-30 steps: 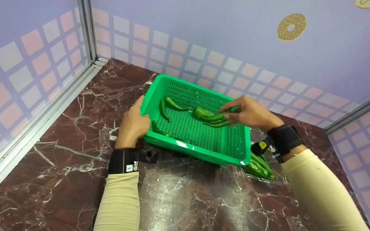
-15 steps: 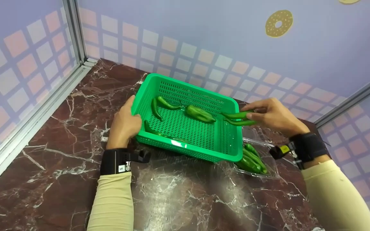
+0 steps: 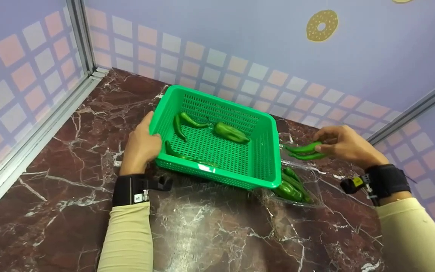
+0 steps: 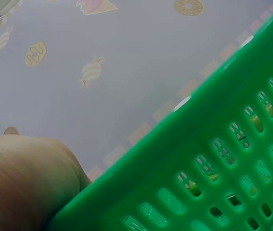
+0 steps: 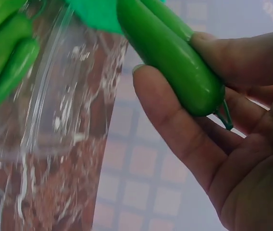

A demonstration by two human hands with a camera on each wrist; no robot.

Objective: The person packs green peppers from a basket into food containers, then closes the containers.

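Note:
My left hand (image 3: pixel 140 146) grips the left rim of a green plastic basket (image 3: pixel 276 151), which sits tilted toward me in the head view. Two long green chili peppers (image 3: pixel 305 148) are pinched between the thumb and fingers of my right hand (image 3: pixel 344 145), out past the basket's right side. The right wrist view shows these chili peppers (image 5: pixel 175 62) close up, a stem near the palm. Inside the basket lie a thick green pepper (image 3: pixel 230 132) and several thin curved chilies (image 3: pixel 179 127). The basket's front wall partly hides one of them.
Right of the basket, a clear plastic bag or tray (image 3: pixel 315 189) holds several more green peppers (image 3: pixel 292 187), partly covered by the basket's corner. A marbled dark red tabletop (image 3: pixel 217 234) lies under everything. Patterned walls (image 3: pixel 221 53) enclose the back and sides.
My right hand has carried the two chili peppers rightward out of the basket, over its right rim. The thick pepper stays inside. My left hand keeps its grip on the rim.

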